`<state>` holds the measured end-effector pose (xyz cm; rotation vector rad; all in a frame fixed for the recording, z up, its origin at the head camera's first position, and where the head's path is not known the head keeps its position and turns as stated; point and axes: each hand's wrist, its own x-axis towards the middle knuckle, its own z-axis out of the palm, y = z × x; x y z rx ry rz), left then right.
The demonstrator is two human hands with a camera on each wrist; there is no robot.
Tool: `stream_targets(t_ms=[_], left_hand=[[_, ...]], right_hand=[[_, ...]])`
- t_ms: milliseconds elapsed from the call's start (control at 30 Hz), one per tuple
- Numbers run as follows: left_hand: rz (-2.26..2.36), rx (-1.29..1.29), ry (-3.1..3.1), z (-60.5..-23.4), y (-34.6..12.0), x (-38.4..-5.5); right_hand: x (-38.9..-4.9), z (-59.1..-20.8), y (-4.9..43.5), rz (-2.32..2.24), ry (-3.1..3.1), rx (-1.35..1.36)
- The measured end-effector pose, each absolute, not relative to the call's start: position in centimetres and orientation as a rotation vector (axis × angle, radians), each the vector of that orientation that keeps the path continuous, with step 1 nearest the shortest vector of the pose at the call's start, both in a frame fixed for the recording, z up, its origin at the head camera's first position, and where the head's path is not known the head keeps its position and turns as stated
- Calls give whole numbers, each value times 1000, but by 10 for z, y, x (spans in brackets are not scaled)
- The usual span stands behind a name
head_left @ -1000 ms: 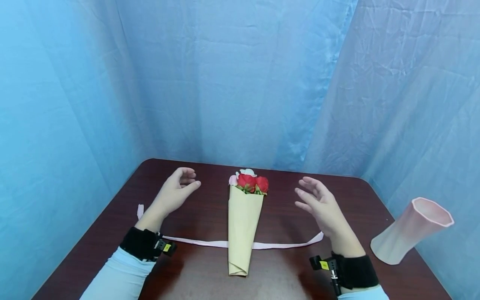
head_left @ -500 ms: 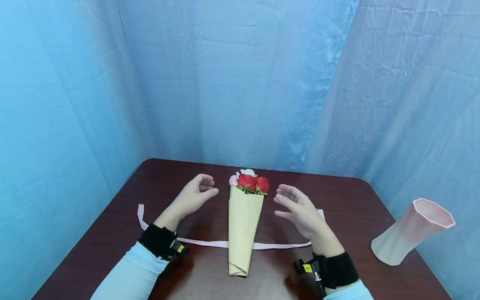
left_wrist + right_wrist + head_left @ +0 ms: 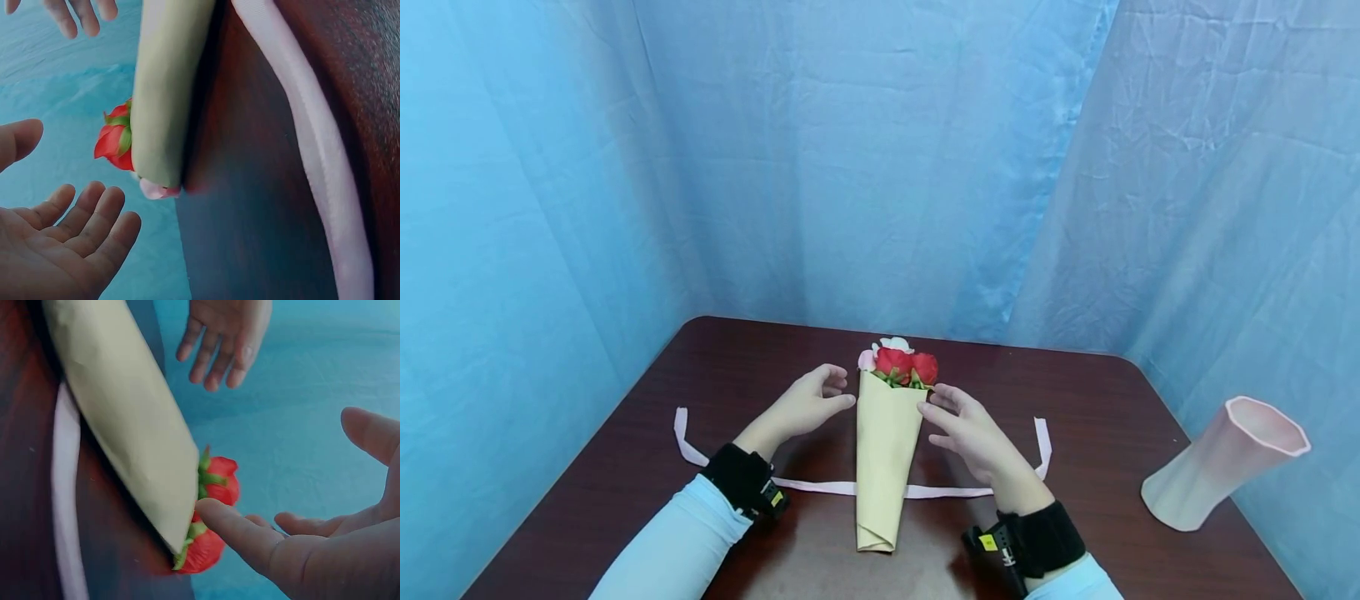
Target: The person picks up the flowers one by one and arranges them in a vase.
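A bouquet (image 3: 889,458) wrapped in cream paper lies on the table, its red, pink and white flowers (image 3: 898,363) pointing to the far edge. Beneath its lower part runs a pale pink ribbon (image 3: 951,492), stretching out to both sides with its ends bent away from me. My left hand (image 3: 808,402) hovers left of the wrap, fingers relaxed and holding nothing. On the other side my right hand (image 3: 966,429) has its fingertips right at the wrap's upper right edge, just below the flowers. In the right wrist view, one finger (image 3: 234,534) overlaps the red roses (image 3: 203,550).
A pink-and-white vase (image 3: 1221,462) stands at the right side of the dark wooden table (image 3: 1112,425). Blue curtains (image 3: 880,167) hang behind the table and along both sides. Each wrist wears a black strap with a small camera.
Both hands have moved inward and slightly toward me, closing in on the bouquet from either side. More of the ribbon's two ends shows now. The bouquet, ribbon and vase have stayed in place.
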<state>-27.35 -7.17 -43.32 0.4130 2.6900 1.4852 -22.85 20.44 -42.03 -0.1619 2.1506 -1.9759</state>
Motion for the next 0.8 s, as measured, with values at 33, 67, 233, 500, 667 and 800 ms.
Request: stream_targets(t_ms=[33, 67, 233, 500, 667, 800], left_hand=[[1474, 416, 2690, -435, -70, -274], [1462, 419, 2691, -436, -68, -275], [1399, 448, 2679, -441, -61, -278], [1222, 500, 2699, -446, -52, -285], [1174, 522, 2692, -450, -49, -289], [1152, 493, 2674, -452, -48, -291]], right_hand=[[-229, -422, 203, -1963, 2154, -161], [-229, -425, 201, -1949, 2158, -160], [-229, -431, 194, -1870, 2167, -139], [-231, -435, 188, -1836, 2126, -94], [-233, -441, 188, -1837, 2100, -76], [-233, -446, 189, -1814, 2111, -47]])
